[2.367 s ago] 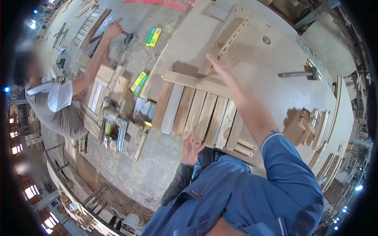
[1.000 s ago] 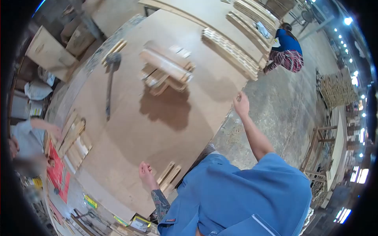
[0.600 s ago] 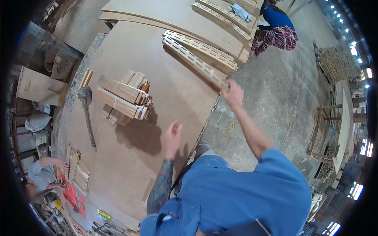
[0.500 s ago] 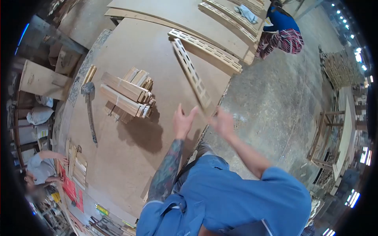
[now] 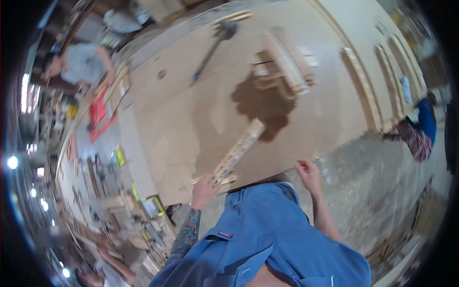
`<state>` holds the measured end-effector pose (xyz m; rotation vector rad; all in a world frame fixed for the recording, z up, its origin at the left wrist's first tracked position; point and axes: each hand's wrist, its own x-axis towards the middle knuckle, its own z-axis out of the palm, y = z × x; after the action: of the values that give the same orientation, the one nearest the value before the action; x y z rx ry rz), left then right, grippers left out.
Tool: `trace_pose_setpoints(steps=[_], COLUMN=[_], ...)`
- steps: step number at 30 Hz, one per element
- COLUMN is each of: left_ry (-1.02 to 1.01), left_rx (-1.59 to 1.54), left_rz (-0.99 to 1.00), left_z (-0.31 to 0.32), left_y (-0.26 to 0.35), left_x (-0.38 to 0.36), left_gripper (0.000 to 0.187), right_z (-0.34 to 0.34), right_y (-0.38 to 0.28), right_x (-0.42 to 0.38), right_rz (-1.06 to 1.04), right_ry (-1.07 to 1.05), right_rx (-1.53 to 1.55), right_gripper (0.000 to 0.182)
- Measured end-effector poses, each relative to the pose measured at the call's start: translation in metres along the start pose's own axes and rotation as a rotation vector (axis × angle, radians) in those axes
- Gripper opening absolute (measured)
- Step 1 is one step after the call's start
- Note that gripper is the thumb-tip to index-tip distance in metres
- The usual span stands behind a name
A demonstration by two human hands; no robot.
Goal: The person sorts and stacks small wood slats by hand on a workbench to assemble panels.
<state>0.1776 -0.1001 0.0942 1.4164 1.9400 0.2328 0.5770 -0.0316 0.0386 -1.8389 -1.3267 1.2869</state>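
Note:
My left hand point(image 5: 204, 193) is closed round the near end of a slotted wooden strip point(image 5: 240, 149), which slants up and to the right over the table edge. Just below the strip lies a short wooden piece point(image 5: 228, 180) at the table's near edge. Free of the strip, my right hand point(image 5: 309, 175) hangs beside the table edge with its fingers curled and nothing visible in them. Farther in, a stack of wooden slats point(image 5: 282, 64) stands on the table point(image 5: 167, 129), casting a shadow. A hammer point(image 5: 213, 50) lies to the left of the stack.
More slotted strips point(image 5: 361, 88) lie on boards at the right, where a person in blue point(image 5: 423, 119) crouches. At the left, a person in grey point(image 5: 86, 64) works near a red sheet point(image 5: 98, 112). Another person point(image 5: 112, 268) is at the lower left.
The view has swung left. The slotted strip, earlier at my right hand, is now in my left hand, which was open before. My right hand has come away from it.

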Motion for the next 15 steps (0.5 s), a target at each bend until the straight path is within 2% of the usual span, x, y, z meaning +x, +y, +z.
trace_pose_setpoints(steps=[1,2,4,5,6,7,8,10,11,12,13,15], left_ry=[0.043,0.072,0.479,0.549,0.61,0.457,0.622,0.746,0.795,0.849,0.851,0.836], left_rx=[-0.105,-0.12,-0.078,-0.014,0.057,0.068,0.021,-0.069,-0.012,0.041,0.09,0.142], left_rz=[-0.203,-0.235,-0.316,-0.375,-0.428,-0.579,-0.442,-0.344,-0.393,-0.434,-0.472,-0.52], left_z=[-0.013,-0.023,-0.034,-0.041,-0.054,-0.094,-0.091,-0.117,-0.128,-0.142,-0.158,-0.19], left_y=[-0.031,-0.06,-0.118,-0.147,-0.169,-0.157,-0.206,-0.233,-0.249,-0.264,-0.263,-0.23], left_x=[-0.021,-0.029,-0.027,-0.015,0.006,0.024,0.054,0.092,0.1,0.108,0.092,0.038], left_gripper=[0.066,0.066,0.055,0.058,0.062,0.065,0.064,0.065,0.064,0.064,0.062,0.053], right_z=[0.017,0.032,0.068,0.087,0.104,0.121,0.138,0.163,0.17,0.175,0.179,0.179], right_y=[-0.007,-0.014,-0.029,-0.047,-0.072,-0.095,-0.113,-0.143,-0.156,-0.169,-0.177,-0.181], right_x=[-0.005,-0.01,-0.02,-0.024,-0.029,-0.035,-0.038,-0.051,-0.06,-0.064,-0.066,-0.069], right_rz=[-0.022,0.001,-0.01,-0.029,-0.073,-0.114,-0.115,-0.269,-0.258,-0.34,-0.419,-0.449], right_ry=[-0.048,-0.086,-0.143,-0.173,-0.25,-0.319,-0.33,-0.461,-0.45,-0.502,-0.554,-0.484], right_rx=[-0.006,-0.01,0.001,-0.018,-0.08,-0.141,-0.149,-0.226,-0.232,-0.268,-0.307,-0.319], right_gripper=[0.026,0.026,0.03,0.03,0.03,0.031,0.031,0.031,0.031,0.032,0.033,0.036])
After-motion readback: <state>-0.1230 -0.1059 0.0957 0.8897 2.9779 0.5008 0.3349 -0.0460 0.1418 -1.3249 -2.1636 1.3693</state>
